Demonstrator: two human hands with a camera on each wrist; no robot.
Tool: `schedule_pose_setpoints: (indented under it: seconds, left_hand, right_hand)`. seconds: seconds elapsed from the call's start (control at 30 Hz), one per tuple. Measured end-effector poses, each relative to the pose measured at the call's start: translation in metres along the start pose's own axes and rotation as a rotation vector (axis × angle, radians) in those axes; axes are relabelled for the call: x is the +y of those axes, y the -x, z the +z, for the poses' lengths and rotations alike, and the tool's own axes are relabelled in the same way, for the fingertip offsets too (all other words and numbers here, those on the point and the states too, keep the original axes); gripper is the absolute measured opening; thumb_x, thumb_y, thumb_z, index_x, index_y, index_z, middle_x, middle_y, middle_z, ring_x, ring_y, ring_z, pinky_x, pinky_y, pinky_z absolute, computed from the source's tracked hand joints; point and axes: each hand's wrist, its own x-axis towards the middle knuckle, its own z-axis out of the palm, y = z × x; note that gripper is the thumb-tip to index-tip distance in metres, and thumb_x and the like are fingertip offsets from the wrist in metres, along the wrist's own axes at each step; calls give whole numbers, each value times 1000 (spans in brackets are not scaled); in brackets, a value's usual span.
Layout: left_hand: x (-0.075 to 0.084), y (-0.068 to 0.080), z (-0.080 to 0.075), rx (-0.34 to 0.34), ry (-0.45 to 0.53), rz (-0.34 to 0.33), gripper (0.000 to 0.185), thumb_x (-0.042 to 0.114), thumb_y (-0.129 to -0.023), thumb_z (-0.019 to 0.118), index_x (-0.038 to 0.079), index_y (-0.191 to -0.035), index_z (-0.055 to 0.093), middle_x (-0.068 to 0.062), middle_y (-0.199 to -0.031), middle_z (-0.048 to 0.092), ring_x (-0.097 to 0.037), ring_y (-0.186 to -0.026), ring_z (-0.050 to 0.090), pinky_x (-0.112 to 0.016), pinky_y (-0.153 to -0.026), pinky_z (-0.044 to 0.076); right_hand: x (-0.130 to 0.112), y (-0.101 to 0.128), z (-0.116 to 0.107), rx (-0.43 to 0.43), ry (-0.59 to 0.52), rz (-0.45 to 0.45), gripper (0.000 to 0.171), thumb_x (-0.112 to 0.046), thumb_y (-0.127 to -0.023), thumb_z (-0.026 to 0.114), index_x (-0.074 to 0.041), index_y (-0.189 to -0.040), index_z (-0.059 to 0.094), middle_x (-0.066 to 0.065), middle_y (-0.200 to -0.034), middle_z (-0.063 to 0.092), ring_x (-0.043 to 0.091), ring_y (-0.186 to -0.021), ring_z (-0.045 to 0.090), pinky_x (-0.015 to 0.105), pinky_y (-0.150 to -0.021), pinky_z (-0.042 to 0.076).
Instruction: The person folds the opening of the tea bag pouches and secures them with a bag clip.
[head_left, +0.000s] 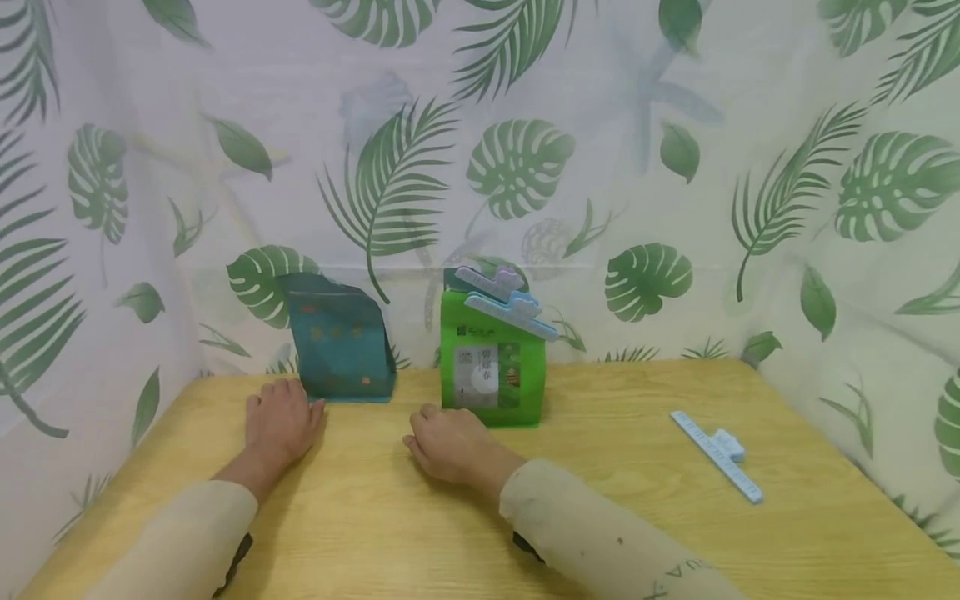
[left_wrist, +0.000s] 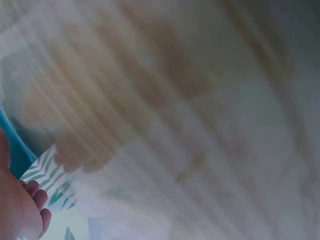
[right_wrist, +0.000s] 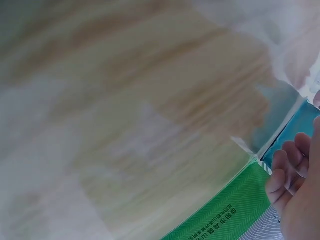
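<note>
Near the table's [head_left: 615, 533] back edge, both bags stand upright — either could be tipped by a careless reach; the left hand [head_left: 279, 423] by the teal bag [head_left: 341, 342] and the right hand [head_left: 450, 446] by the green bag [head_left: 491, 367] lie relaxed, nothing held.

I see a light-blue sealing clip [head_left: 717, 455] lying flat on the wooden worktop [head_left: 600, 517], well apart from its leaf-printed curtain [head_left: 525, 125] backdrop, toward the right.

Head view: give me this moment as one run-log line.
left hand flat on table, by teal bag | right hand resting before green bag, holds nothing | two clips on green bag | loose blue clip on table
</note>
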Motion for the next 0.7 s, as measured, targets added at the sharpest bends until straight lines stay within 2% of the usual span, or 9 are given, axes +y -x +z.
schedule_pose_setpoints:
  seconds: [0.17,0.37,0.47,0.57,0.7]
  left_hand:
    - [2,-1,2,-9,31,-12,41,22,-96,47,-14,-115,48,-30,-108,54,-47,-101,51,-58,-79,38]
    - [-2,0,2,-20,100,-5,45,22,-94,46,-15,-121,47,-31,-116,52,-49,-110,46,-59,-81,35]
    - [-3,0,2,-6,137,-4,37,21,-94,44,-11,-113,52,-28,-111,55,-47,-108,48,-57,-81,34]
    - [-4,-1,1,15,174,20,28,22,-96,43,-3,-97,55,-21,-97,58,-42,-98,52,-55,-79,33]
    - [-3,-4,-1,29,203,74,32,30,-102,47,5,-82,52,-11,-79,54,-35,-85,53,-50,-75,31]
  right_hand:
    - [2,2,1,5,18,-23,33,-40,-107,40,-14,-98,60,-1,-89,56,12,-66,55,30,-59,50]
    - [-2,2,0,8,2,-25,34,-38,-107,41,-12,-102,62,1,-90,57,15,-71,59,31,-61,52]
    - [-4,2,0,4,3,-16,36,-39,-107,40,-11,-105,63,2,-93,59,16,-75,63,32,-63,54]
    - [-3,1,1,-11,0,11,36,-39,-107,40,-11,-107,62,2,-97,61,17,-78,65,33,-64,55]
    - [0,-1,0,-26,-7,42,35,-40,-107,39,-12,-107,60,3,-98,61,18,-78,64,33,-64,54]
